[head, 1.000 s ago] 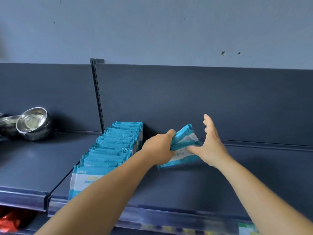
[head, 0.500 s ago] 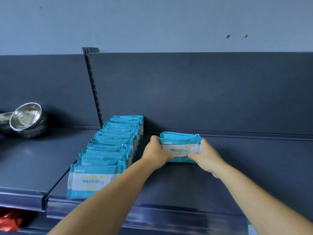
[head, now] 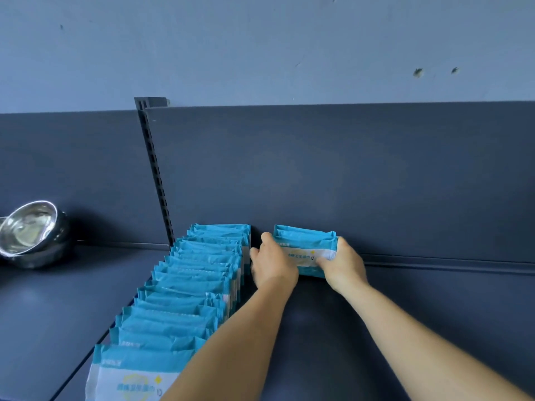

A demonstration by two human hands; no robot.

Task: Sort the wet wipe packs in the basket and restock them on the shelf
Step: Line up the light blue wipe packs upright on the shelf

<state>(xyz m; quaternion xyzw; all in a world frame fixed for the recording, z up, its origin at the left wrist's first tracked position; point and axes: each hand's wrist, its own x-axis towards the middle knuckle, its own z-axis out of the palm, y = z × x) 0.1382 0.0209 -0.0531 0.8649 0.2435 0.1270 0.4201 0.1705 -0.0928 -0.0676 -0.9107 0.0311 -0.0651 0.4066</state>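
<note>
Both hands are at the back of the dark blue shelf (head: 405,328), holding a small upright stack of teal wet wipe packs (head: 307,247) between them. The stack stands on the shelf deck right against the shelf's back panel (head: 347,183); two or three packs, count not clear. The front pack's white label with teal print faces the camera.

Left hand (head: 273,263) grips the stack's left end, fingers curled round the edge, thumb up by the top corner. Right hand (head: 343,263) grips the stack's right end, thumb pressed on the front label, fingers wrapped behind.

Just left of the stack, a narrow gap apart, a long row of wet wipe packs (head: 191,287) runs from the back panel forward to the shelf's front edge, all standing, labels forward. The nearest pack of the row is partly cut off by the frame bottom and by the left forearm.

A slotted upright post (head: 153,175) rises behind the row's far end. Further left of the stack, past the row, stacked steel bowls (head: 29,235) sit tilted on the neighbouring shelf section. Grey-blue wall (head: 260,47) above the back panel.
</note>
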